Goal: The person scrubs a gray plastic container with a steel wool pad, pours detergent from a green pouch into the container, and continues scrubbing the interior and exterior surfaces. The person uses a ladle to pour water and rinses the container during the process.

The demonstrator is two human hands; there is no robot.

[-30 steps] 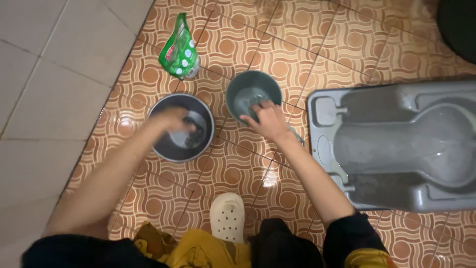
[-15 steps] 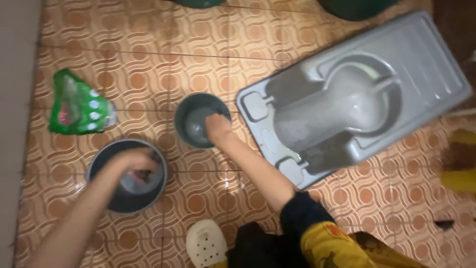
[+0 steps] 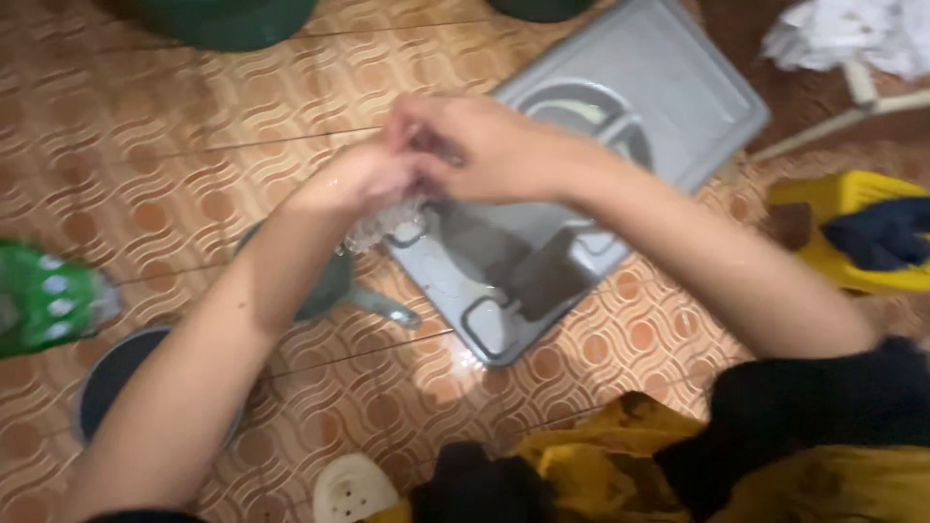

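My left hand point(image 3: 360, 182) and my right hand point(image 3: 480, 147) are pressed together above the near end of a grey squat toilet pan point(image 3: 668, 92). Between them they grip a wet, silvery scouring pad point(image 3: 387, 228), which hangs just below my left palm. The image is blurred, so the fingers are hard to tell apart. Under my left forearm stands a grey-green dipper point(image 3: 331, 286) with its short handle point(image 3: 389, 310) pointing right. A dark round bowl point(image 3: 108, 376) sits on the floor at the lower left, partly hidden by my arm.
A green pouch point(image 3: 46, 295) lies at the left edge. A green bucket point(image 3: 228, 15) stands at the top. At the right are a yellow object point(image 3: 823, 228) with a dark cloth point(image 3: 886, 237) and a white cloth point(image 3: 843, 34). My white clog point(image 3: 354, 489) rests on the patterned orange tiles.
Both hands have left the two bowls and come together over the toilet pan, now holding the scouring pad. The view has swung right and tilted.
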